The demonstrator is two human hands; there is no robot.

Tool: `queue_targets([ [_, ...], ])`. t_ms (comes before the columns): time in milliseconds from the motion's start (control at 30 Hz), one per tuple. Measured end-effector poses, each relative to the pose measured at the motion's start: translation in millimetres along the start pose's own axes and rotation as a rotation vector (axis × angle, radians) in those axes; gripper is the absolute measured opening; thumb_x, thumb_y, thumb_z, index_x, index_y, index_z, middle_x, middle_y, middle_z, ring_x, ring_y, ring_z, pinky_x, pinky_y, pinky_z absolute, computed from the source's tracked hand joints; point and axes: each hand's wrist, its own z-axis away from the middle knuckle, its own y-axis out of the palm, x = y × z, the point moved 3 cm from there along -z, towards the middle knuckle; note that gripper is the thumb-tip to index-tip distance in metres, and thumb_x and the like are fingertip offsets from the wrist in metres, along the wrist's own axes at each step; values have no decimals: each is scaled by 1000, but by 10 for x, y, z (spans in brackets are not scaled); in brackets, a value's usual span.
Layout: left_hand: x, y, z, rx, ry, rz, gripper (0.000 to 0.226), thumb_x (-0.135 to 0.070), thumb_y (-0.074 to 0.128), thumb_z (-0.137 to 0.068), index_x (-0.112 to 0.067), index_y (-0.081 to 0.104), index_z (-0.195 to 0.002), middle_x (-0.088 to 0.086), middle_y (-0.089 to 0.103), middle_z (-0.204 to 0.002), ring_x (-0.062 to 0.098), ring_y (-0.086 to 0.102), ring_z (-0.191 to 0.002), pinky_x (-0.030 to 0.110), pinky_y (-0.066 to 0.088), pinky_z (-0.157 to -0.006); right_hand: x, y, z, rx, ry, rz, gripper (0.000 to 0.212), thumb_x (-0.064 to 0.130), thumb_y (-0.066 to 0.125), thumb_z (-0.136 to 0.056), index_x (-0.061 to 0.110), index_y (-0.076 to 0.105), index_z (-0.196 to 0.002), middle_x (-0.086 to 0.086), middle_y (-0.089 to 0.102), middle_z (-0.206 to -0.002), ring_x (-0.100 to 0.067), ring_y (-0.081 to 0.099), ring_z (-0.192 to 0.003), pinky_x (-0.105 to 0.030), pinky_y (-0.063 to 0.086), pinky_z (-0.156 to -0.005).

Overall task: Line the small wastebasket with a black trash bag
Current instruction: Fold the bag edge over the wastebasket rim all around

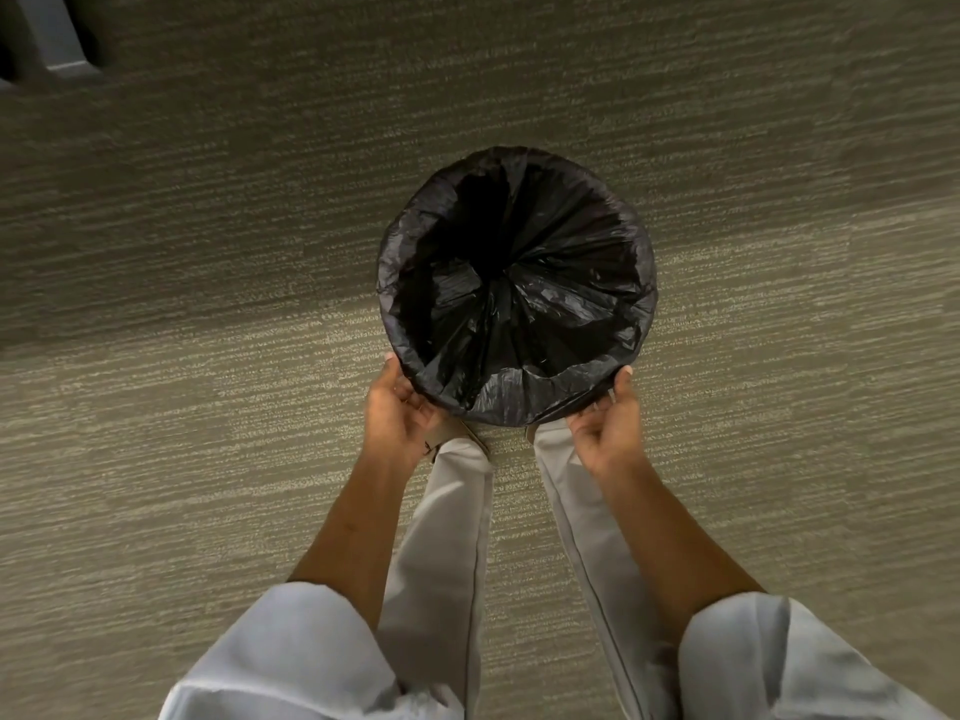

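Note:
A round small wastebasket stands on the carpet in front of my feet, seen from straight above. A black trash bag point(519, 283) fills it and is folded out over the whole rim, so the basket's own wall is hidden. My left hand point(397, 407) cups the near left side of the bag-covered rim, thumb on top. My right hand point(608, 418) holds the near right side the same way, fingers curled under the folded plastic.
Striped grey-beige carpet point(208, 304) lies all around. A dark furniture base with a grey leg point(57, 39) stands at the far left corner. My pale trouser legs point(452, 537) and shoes are just behind the basket.

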Motion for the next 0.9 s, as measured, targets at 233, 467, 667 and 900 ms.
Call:
queue_targets([
  [233, -104, 122, 44, -24, 58, -81, 36, -45, 50, -96, -16, 71, -103, 2, 80, -90, 18, 76, -83, 32, 60, -64, 133, 34, 33, 16, -78, 237, 37, 39, 36, -106, 14, 61, -115, -10, 67, -116, -29, 60, -120, -45, 45, -110],
  [467, -464, 45, -38, -208, 276, -405, 27, -23, 49, -96, -14, 56, -121, 4, 67, -105, 18, 64, -87, 33, 51, -69, 306, -33, 36, 11, -231, 532, 28, 33, 53, -101, 12, 67, -112, -9, 73, -112, -24, 70, -107, -46, 57, -92],
  [667, -689, 156, -209, -111, 354, -751, 26, -11, 47, -98, -12, 66, -116, 7, 69, -112, 25, 66, -104, 43, 55, -90, 527, 23, -36, 9, -418, 983, 24, 15, 71, -89, 10, 65, -112, -15, 73, -109, -34, 69, -103, -56, 55, -93],
  [900, -778, 272, -140, -55, 404, -895, 25, -13, 48, -101, -19, 66, -116, -6, 70, -102, 12, 68, -92, 36, 57, -80, 742, 63, -103, 48, -461, 1218, 20, 13, 73, -88, 11, 63, -105, -12, 74, -102, -27, 71, -92, -43, 59, -85],
])
